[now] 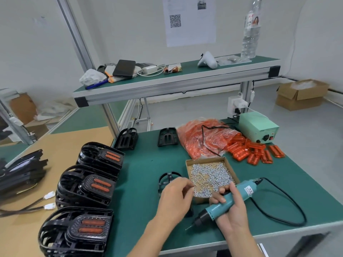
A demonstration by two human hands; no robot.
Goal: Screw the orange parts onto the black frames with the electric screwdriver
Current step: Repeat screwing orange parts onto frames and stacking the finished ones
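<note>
**Inspector A:** Start with the largest items.

**Inspector B:** Green workbench (pixel 141 182) with a raised shelf (pixel 185 75) above it. At the bench's left edge stand three stacks of black frames with orange parts fitted (pixel 87 188). Two bare black frames (pixel 146 139) stand near the far edge. A clear bag of orange parts (pixel 200 140) lies far right of centre, with loose orange parts (pixel 254 152) spilled just beside it. A pale green power unit (pixel 258 127) sits behind those.

**Inspector A:** Centre of the bench?

**Inspector B:** An open cardboard tray of screws (pixel 209 175). To its left lies another black frame (pixel 168 179), largely covered by the left hand.

**Inspector A:** State of the hands?

**Inspector B:** The right hand (pixel 232 206) grips the electric screwdriver (pixel 230 199) round its teal body, bit pointing down and left toward the bench, cable looping away to the right. Its fingertips reach over the tray's near edge. The left hand (pixel 174 197) is over the frame, fingers curled, fingertips drawn together at the tray's left edge. Whether a screw is pinched there, I cannot tell; it is too small to make out.
</note>
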